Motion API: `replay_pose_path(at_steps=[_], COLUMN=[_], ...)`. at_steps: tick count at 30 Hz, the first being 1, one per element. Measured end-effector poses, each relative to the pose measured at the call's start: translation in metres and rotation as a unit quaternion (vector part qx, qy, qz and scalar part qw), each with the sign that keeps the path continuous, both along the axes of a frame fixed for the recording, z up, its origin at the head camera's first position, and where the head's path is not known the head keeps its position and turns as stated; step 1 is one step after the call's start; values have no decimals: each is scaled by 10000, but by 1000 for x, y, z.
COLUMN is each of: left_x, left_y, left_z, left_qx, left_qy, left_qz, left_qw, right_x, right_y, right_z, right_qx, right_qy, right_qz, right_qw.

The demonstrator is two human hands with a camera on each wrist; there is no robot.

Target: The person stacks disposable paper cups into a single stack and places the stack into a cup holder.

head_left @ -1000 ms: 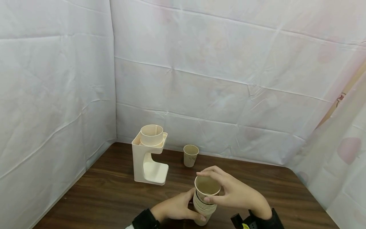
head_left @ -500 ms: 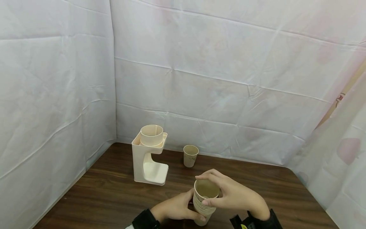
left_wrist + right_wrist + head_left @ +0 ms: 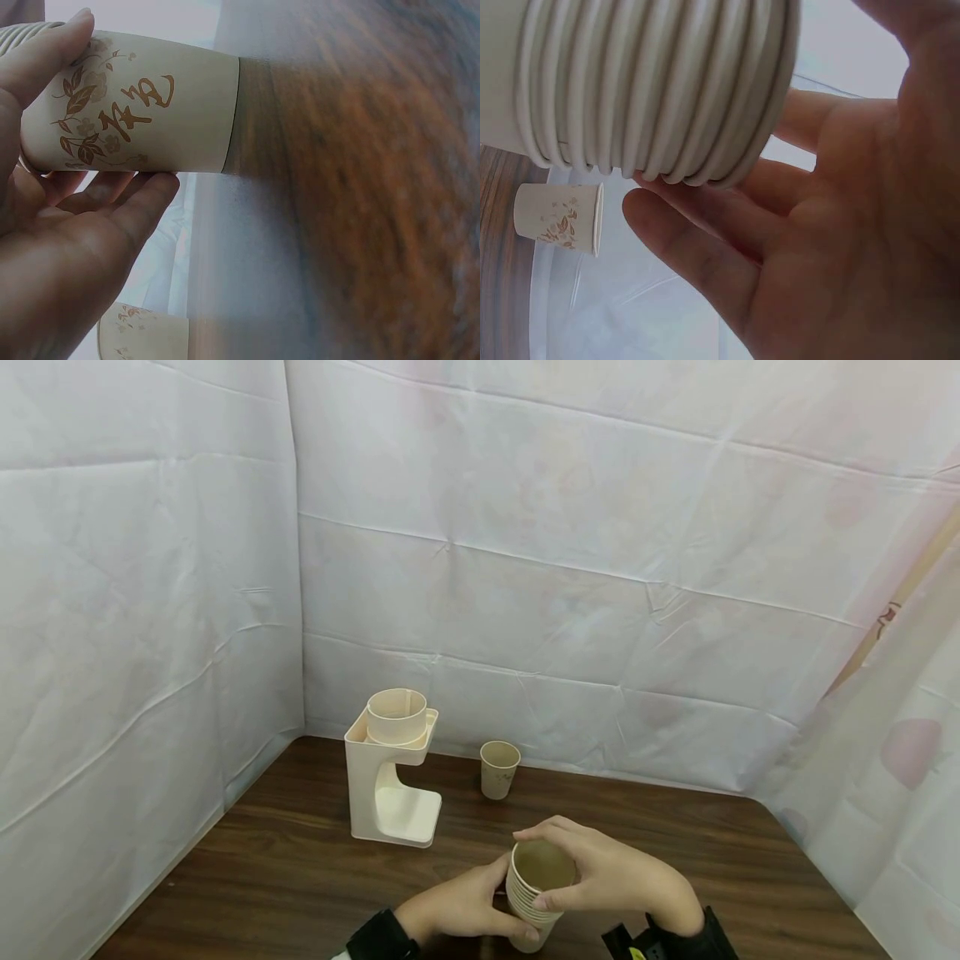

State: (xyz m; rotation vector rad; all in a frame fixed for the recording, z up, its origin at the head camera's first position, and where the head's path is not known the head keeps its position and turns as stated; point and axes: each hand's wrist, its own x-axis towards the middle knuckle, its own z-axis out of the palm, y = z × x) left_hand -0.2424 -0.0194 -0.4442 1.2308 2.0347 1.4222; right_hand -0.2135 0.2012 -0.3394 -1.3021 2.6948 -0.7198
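A stack of paper cups (image 3: 522,897) stands at the table's near side, its rims nested closely in the right wrist view. My left hand (image 3: 461,902) grips the lower part, thumb and fingers on opposite sides. In the left wrist view the bottom cup (image 3: 187,112) shows brown leaves and lettering and rests on the wood. My right hand (image 3: 611,864) holds the stack around its top rim, thumb on the near side and fingers on the far side. A single paper cup (image 3: 498,771) stands upright behind the stack, apart from both hands.
A cream C-shaped stand (image 3: 362,789) with a round cup-like holder (image 3: 397,718) on top is at the back left. The dark wooden table (image 3: 285,860) meets white cloth hangings (image 3: 525,568) behind and at both sides.
The top cup has gone down into the stack, so its rim now sits close to the others. My right hand has lowered with it; the left hand has stayed in place.
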Motion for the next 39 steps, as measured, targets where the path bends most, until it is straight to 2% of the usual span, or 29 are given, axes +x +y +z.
replay_pose_path(at_steps=[8, 16, 23, 31, 39], left_x=[0, 0, 1, 1, 1], left_y=[0, -1, -2, -1, 0], left_z=[0, -1, 1, 0, 0], left_qx=[1, -55, -91, 98, 63], left_qy=[-16, -137, -131, -106, -53], left_qz=[38, -32, 30, -15, 112], left_qw=[10000, 9999, 9999, 9999, 9999], right_x=[0, 0, 1, -1, -6], right_y=[1, 2, 2, 6, 8], right_z=[1, -1, 0, 6, 5], right_qx=[-2, 33, 42, -526, -624], right_qy=[-118, -66, 75, 190, 565], right_qz=[-2, 40, 36, 73, -178], right_qw=[9999, 10000, 10000, 9984, 9963])
